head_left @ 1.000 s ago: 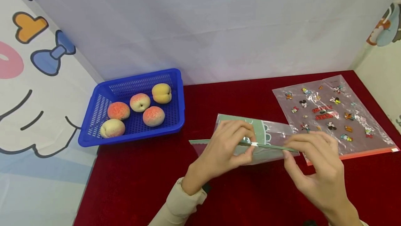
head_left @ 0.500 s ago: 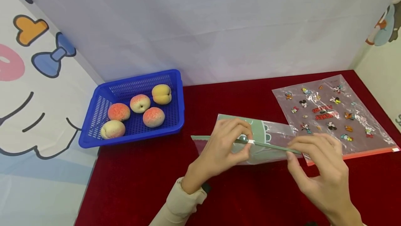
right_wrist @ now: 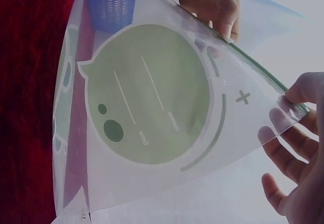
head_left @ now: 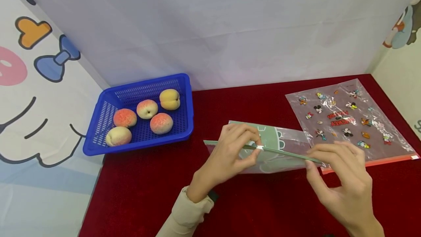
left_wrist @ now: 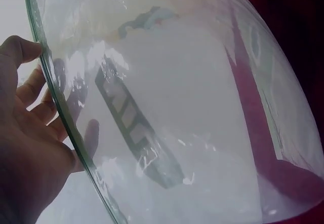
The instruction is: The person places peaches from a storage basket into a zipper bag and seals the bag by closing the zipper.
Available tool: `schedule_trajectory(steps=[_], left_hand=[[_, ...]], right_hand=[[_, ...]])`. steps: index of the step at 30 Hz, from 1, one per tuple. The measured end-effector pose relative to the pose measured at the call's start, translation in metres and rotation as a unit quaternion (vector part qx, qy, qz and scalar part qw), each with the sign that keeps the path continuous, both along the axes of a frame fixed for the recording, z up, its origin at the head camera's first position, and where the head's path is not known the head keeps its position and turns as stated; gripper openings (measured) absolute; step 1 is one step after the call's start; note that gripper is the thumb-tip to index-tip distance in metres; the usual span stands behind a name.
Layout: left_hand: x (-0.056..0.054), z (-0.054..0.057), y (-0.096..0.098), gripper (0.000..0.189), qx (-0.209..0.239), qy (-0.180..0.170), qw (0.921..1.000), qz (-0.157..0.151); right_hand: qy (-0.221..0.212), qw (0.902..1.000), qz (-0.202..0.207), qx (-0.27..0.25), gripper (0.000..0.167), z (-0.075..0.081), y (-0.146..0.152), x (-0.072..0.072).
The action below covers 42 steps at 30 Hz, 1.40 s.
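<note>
A clear zip bag (head_left: 271, 160) with a green print stands upright on the red cloth, its green zip strip (head_left: 286, 152) uppermost. My left hand (head_left: 227, 155) pinches the white slider (head_left: 260, 147) on that strip between thumb and fingers. At the strip's right end, my right hand (head_left: 345, 178) grips the corner of the bag. In the right wrist view, a round green label (right_wrist: 152, 97) shows on the bag's side, with the right thumb on one face and fingers behind. The left wrist view looks through the bag's clear plastic (left_wrist: 187, 107).
A blue plastic basket (head_left: 141, 145) holding several peaches (head_left: 125, 118) stands at the left. Another clear zip bag (head_left: 342, 134), printed with cartoon figures and with an orange zip, lies flat at the right. White cloth (head_left: 246, 47) hangs behind the table.
My left hand has moved left with the slider along the green strip. My right hand has shifted slightly right, drawing the bag's top edge with it. Basket and peaches stay put.
</note>
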<state>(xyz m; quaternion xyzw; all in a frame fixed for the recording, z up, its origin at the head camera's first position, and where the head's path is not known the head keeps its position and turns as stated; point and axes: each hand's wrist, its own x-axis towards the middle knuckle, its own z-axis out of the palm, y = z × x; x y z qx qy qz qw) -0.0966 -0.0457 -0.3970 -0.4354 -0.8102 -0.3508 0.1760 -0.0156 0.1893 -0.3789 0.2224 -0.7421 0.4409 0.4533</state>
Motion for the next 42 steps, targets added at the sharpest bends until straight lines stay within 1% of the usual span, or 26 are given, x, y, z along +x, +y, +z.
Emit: schedule_trajectory(steps=[12, 20, 27, 31, 35, 42], left_hand=[[-0.004, -0.003, -0.005, 0.005, 0.003, -0.003, 1.0000, -0.004], [-0.009, -0.006, -0.009, 0.003, 0.008, -0.015, 0.9998, -0.008], [-0.012, -0.010, -0.015, 0.006, 0.016, -0.028, 0.9995, 0.001], [-0.014, -0.013, -0.018, 0.004, 0.018, -0.035, 0.9992, 0.003], [-0.017, -0.016, -0.021, 0.005, 0.020, -0.036, 0.9991, 0.008], [-0.021, -0.019, -0.026, 0.009, 0.021, -0.037, 0.9989, 0.019]], right_hand=[[-0.009, 0.9999, -0.012, -0.003, 0.036, 0.001, 0.002, 0.005], [-0.003, 0.9998, -0.015, -0.015, 0.032, 0.002, 0.004, 0.007], [-0.014, 0.9994, -0.023, -0.021, 0.034, 0.002, 0.004, 0.011], [-0.017, 0.9992, -0.027, -0.026, 0.034, 0.000, 0.004, 0.013], [-0.017, 0.9990, -0.030, -0.028, 0.034, 0.000, 0.005, 0.014], [-0.011, 0.9987, -0.038, -0.031, 0.039, 0.003, 0.003, 0.016]])
